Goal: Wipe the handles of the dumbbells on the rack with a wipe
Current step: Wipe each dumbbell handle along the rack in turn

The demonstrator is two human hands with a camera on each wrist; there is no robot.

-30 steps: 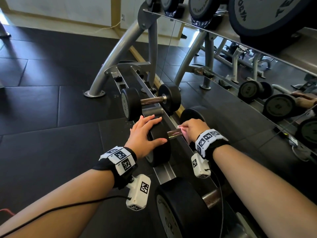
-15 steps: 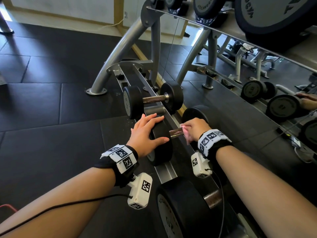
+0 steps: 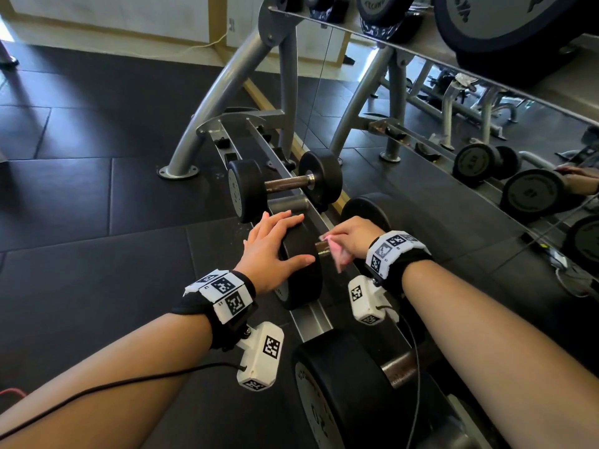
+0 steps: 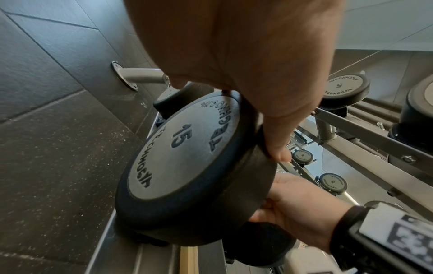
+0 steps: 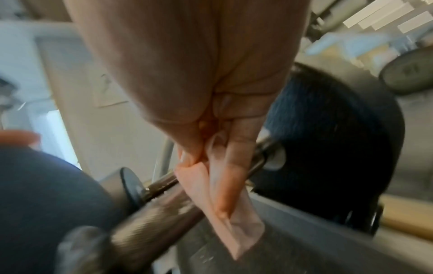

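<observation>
Three black dumbbells lie on the low steel rack [image 3: 311, 319]. My left hand [image 3: 274, 251] rests flat with straight fingers on the front head of the middle dumbbell [image 3: 301, 280], marked 15 [image 4: 182, 148]. My right hand [image 3: 351, 236] grips a pink wipe [image 3: 337, 254] wrapped around that dumbbell's brown metal handle [image 3: 322, 248]. In the right wrist view the wipe [image 5: 225, 194] hangs below the curled fingers [image 5: 236, 166] over the handle [image 5: 154, 218]. A smaller dumbbell [image 3: 285, 186] sits farther along; a larger one [image 3: 340, 393] is nearest me.
An upper rack shelf [image 3: 421, 56] with big dumbbells overhangs at the top right. A mirror [image 3: 486, 163] behind the rack reflects the weights. Grey rack legs [image 3: 210, 105] stand bolted to the dark rubber floor [image 3: 81, 205] on the left. Cables run from both wrist cameras.
My right hand with the wipe has shifted slightly along the handle, and more pink wipe shows below it. The left hand stays on the dumbbell head.
</observation>
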